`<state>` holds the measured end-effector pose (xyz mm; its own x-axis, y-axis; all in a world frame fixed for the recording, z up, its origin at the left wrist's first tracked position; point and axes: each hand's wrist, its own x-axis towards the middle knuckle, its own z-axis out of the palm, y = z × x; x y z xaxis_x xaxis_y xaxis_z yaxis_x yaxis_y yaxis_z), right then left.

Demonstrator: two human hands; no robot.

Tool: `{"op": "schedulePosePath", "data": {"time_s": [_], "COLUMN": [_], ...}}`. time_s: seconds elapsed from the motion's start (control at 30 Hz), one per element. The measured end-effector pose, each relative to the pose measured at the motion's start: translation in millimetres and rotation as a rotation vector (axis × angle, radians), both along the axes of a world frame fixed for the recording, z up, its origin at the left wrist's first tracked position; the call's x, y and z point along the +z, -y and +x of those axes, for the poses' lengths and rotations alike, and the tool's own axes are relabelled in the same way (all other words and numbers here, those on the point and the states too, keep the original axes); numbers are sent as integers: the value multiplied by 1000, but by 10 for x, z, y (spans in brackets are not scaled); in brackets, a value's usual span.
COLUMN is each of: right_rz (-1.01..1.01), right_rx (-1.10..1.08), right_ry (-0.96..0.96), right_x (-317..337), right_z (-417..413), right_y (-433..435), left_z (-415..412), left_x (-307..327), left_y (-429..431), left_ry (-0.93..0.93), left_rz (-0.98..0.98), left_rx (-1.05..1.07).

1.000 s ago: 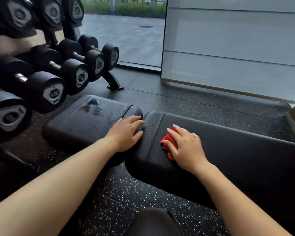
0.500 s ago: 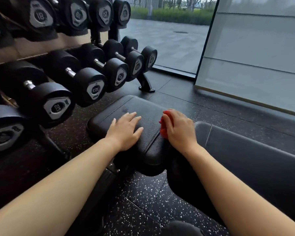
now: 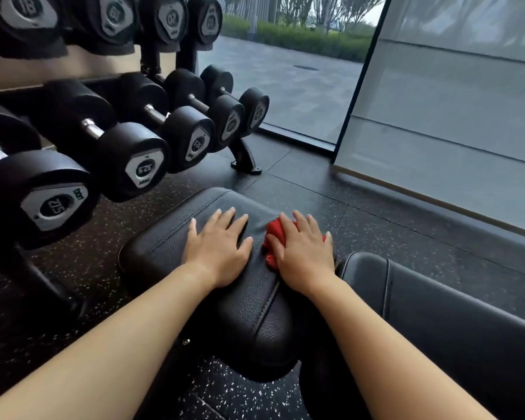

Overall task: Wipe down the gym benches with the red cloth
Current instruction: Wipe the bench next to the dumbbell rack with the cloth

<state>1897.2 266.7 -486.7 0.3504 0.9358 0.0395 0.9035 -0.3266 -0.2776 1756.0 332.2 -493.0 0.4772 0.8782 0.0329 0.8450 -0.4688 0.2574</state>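
A black padded gym bench stands in front of me, made of a short seat pad (image 3: pixel 170 247) and a long back pad (image 3: pixel 437 313) to its right. My left hand (image 3: pixel 219 247) lies flat on the seat pad with its fingers spread. Beside it, my right hand (image 3: pixel 303 253) presses the red cloth (image 3: pixel 275 234) against the seat pad's right side, fingers straight over it. Most of the cloth is hidden under the palm.
A dumbbell rack (image 3: pixel 243 159) with several black dumbbells (image 3: pixel 128 159) stands close on the left, one foot near the seat pad's far end. Speckled black rubber floor (image 3: pixel 361 201) surrounds the bench. A glass wall and frosted panel (image 3: pixel 452 131) rise behind.
My right hand has carried the red cloth leftward from the back pad onto the seat pad and now lies flat over it. My view has swung left and closer; the left hand stays on the seat pad.
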Motion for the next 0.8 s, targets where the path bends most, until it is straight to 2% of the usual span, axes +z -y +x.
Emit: {"op": "schedulePosePath", "data": {"time_s": [0.17, 0.5, 0.6, 0.8], "right_rz": [-21, 18, 35, 66], "right_rx": [-22, 112, 141, 66], "right_ry": [-12, 186, 143, 80], "right_x": [66, 81, 70, 61], "right_z": [130, 42, 94, 109], "right_y": [-242, 164, -17, -234], "left_z": [7, -19, -8, -6], "left_x": [2, -11, -16, -14], "left_y": [-20, -38, -31, -27], "left_ry": [-9, -18, -19, -17], "left_rz": [-6, 4, 9, 4], "left_rx": [-11, -28, -21, -16]}}
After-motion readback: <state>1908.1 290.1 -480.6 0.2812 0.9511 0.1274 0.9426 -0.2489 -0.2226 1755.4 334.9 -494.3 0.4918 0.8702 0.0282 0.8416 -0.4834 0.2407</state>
